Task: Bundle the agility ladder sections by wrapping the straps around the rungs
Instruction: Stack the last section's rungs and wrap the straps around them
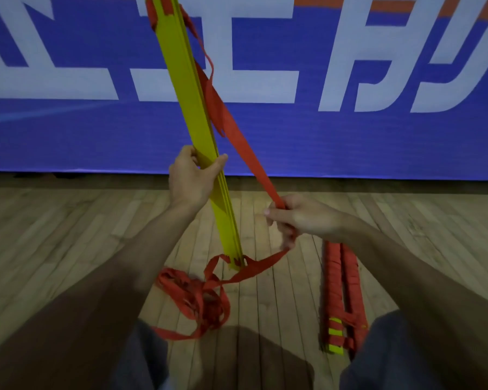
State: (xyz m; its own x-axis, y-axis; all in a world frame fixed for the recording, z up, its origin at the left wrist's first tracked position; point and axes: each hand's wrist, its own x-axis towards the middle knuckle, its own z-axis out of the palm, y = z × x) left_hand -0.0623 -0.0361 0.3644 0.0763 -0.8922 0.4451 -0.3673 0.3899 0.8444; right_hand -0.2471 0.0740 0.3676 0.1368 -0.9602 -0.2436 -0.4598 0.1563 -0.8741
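While the left hand grips the rungs, the right hand pinches a strap before illegible banner lettering.

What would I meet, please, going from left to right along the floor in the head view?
loose heap of red strap → foot of the yellow rung stack → two strap-wrapped ladder bundles

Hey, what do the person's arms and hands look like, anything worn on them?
Nothing worn shows. The left hand and right hand are bare: no gloves, rings or watch visible. The left forearm and right forearm are bare too, with no sleeve in view.
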